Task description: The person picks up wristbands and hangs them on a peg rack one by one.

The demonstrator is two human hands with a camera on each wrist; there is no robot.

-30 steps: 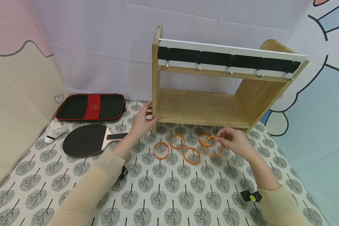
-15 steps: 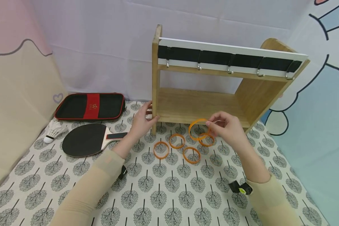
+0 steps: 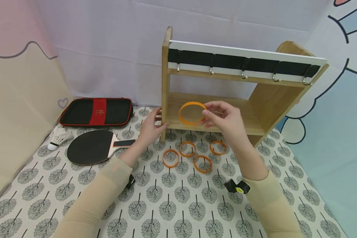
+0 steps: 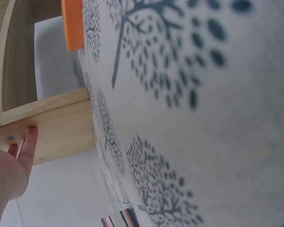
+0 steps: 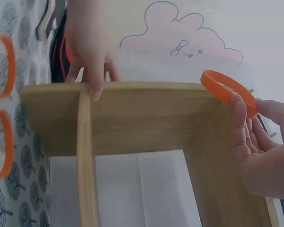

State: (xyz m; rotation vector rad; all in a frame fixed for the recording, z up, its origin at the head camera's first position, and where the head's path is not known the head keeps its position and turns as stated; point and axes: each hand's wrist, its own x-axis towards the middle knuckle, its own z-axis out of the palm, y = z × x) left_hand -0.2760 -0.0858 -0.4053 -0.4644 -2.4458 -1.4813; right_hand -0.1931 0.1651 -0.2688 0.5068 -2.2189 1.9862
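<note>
Between thumb and fingers, my right hand pinches an orange silicone wristband, raised off the cloth in front of the wooden shelf. In the right wrist view the same wristband tilts at the fingertips. My left hand grips the lower left side panel of the shelf, thumb at the front edge and fingers on the outer face; its fingers show against the wood in the left wrist view. A row of metal hooks hangs on the shelf's white and black top board.
Several orange wristbands lie on the tree-patterned tablecloth before the shelf. To the left are a black table tennis bat, a shuttlecock and a black and red case. Fabric walls stand behind and at both sides.
My right hand has lifted its wristband from the cloth and carried it up and to the left, in front of the shelf. The left hand has stayed on the side panel.
</note>
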